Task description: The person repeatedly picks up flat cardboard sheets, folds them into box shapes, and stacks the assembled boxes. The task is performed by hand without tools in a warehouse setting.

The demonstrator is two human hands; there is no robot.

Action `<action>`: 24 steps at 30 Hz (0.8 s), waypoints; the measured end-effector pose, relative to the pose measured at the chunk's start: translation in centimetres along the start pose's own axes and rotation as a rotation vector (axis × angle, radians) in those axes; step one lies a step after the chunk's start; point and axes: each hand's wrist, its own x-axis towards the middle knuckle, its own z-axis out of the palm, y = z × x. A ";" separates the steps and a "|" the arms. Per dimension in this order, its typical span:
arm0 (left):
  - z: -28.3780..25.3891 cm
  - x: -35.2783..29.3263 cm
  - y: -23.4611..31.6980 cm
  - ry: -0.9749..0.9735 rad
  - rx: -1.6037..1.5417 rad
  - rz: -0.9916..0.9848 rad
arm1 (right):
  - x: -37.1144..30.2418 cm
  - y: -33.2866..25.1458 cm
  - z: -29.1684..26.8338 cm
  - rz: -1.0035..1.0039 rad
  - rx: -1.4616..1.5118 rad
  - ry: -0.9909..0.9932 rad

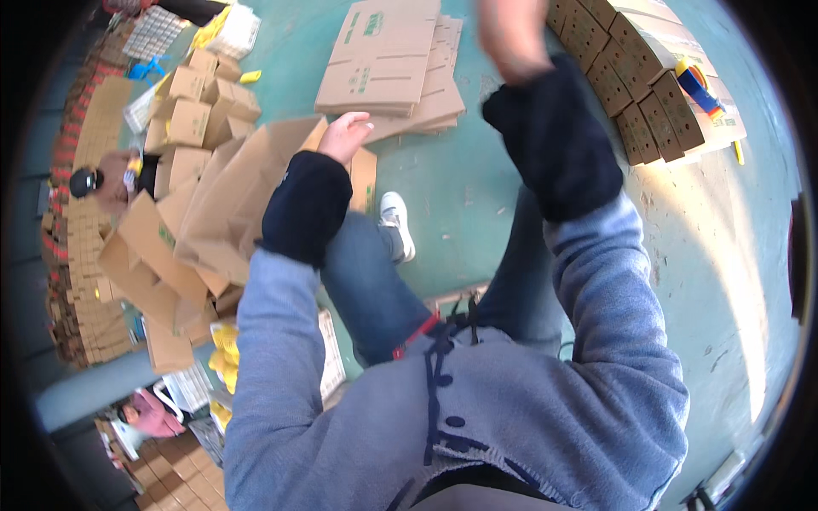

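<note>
The left hand (345, 134) lay with its fingers loosely spread on the top edge of an opened cardboard box (234, 204) standing on the green floor (477, 196) at the person's left. The right hand (511, 34) was raised and blurred, so I could not tell its grip; a stack of flat cartons (388, 60) lay beyond.

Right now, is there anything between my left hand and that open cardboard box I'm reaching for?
Nothing visible stands between them. The left hand is already at the top edge of the open cardboard box, apparently touching a flap. The right hand is raised and blurred, well apart from the box.
</note>
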 end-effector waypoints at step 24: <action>-4.6 -4.0 12.7 0.226 -0.610 0.932 | -3.8 28.9 1.5 0.933 0.590 -0.028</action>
